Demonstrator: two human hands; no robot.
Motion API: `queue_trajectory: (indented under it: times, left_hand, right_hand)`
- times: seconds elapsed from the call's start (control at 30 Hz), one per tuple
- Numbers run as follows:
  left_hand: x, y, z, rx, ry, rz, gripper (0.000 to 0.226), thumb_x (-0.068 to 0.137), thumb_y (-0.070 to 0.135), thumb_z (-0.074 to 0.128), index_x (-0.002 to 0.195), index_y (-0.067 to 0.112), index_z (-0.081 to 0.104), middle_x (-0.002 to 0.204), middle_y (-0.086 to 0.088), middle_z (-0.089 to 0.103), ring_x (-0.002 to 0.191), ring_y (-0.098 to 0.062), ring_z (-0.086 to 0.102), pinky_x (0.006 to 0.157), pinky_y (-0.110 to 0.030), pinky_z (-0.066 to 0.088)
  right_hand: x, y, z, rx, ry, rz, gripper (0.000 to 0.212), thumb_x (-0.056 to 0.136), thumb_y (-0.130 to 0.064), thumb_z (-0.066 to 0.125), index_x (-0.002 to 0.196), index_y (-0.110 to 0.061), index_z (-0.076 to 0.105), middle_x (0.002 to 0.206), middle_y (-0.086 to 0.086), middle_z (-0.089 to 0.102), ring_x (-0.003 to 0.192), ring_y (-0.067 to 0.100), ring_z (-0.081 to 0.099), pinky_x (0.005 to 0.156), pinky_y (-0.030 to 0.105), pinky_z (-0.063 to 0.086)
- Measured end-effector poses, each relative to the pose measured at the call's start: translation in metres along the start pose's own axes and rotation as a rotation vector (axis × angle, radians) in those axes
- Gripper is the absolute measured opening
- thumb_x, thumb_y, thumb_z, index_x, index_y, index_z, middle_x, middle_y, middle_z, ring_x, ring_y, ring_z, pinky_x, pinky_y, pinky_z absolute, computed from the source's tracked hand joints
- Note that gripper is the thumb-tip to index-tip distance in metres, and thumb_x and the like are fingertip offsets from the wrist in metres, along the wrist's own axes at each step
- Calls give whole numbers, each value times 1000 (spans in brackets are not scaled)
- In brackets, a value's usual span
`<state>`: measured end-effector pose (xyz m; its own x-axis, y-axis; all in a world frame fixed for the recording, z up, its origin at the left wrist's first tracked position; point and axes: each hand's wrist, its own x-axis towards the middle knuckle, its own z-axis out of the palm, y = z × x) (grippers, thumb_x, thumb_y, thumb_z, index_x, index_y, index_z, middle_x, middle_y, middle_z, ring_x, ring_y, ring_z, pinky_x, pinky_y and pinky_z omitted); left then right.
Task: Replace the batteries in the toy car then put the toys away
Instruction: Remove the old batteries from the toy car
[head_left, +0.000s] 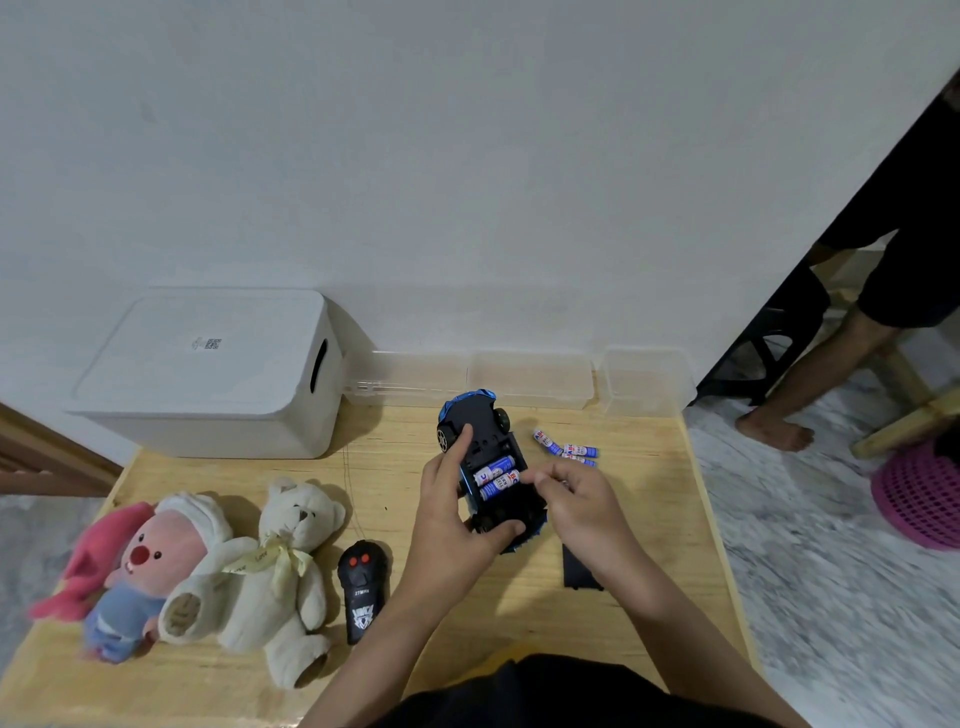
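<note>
The blue and black toy car (480, 431) is upside down above the wooden table (649, 519), its battery bay open. My left hand (457, 514) grips the car from the left and underneath. Several blue-and-white batteries (496, 475) lie in the bay. My right hand (576, 499) pinches at the right end of one of them with thumb and forefinger. Three loose batteries (569, 448) lie on the table to the right of the car. The black battery cover (576, 569) lies flat under my right wrist. The black remote control (361, 590) lies left of my left forearm.
A cream teddy bear (280, 566) and a pink plush (135, 566) lie at the table's left. A white lidded box (208, 374) stands at the back left, clear plastic bins (530, 379) along the wall. A person's bare leg (810, 379) and a pink basket (919, 493) are on the floor right.
</note>
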<state>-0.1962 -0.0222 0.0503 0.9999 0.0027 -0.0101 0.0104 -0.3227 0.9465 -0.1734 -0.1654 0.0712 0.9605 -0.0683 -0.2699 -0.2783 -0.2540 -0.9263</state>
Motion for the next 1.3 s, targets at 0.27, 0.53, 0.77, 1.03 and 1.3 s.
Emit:
queue_trajectory:
  times: [0.27,0.53,0.77,1.03,1.3]
  left_hand:
    - [0,1,0,17,45,35,105,59,3,84,142,35,27,130,5,42,118,15,37,90,-1,36]
    - [-3,4,-4,16,32,51,104,60,1,83,142,33,29,128,4,43,116,15,40,87,0,36]
    - [-6,5,-3,-3,29,38,103,61,1,83,143,33,29,128,8,43,117,11,41,86,-1,37]
    - [-9,4,0,11,-2,27,103,61,12,85,143,40,28,130,12,42,121,7,41,99,-17,42]
    - [-7,4,-8,50,-42,12,96,60,18,86,138,39,36,126,22,47,113,5,48,89,-13,45]
  right_hand:
    - [0,6,8,-118,38,-26,23,92,-8,48,89,-23,64,102,0,62,93,7,57,79,22,46]
    - [0,5,9,-164,16,-70,20,88,-5,51,85,-23,60,93,-2,57,85,4,53,66,10,37]
    - [-5,2,5,-136,40,-130,13,85,-25,65,76,-18,58,79,-3,61,77,7,57,67,20,43]
    - [2,-5,7,140,183,31,19,76,-7,72,71,-16,57,71,1,58,50,11,50,49,23,42]
    - [4,-17,-20,759,-18,347,17,90,-21,46,87,-11,59,65,1,50,46,12,41,41,22,33]
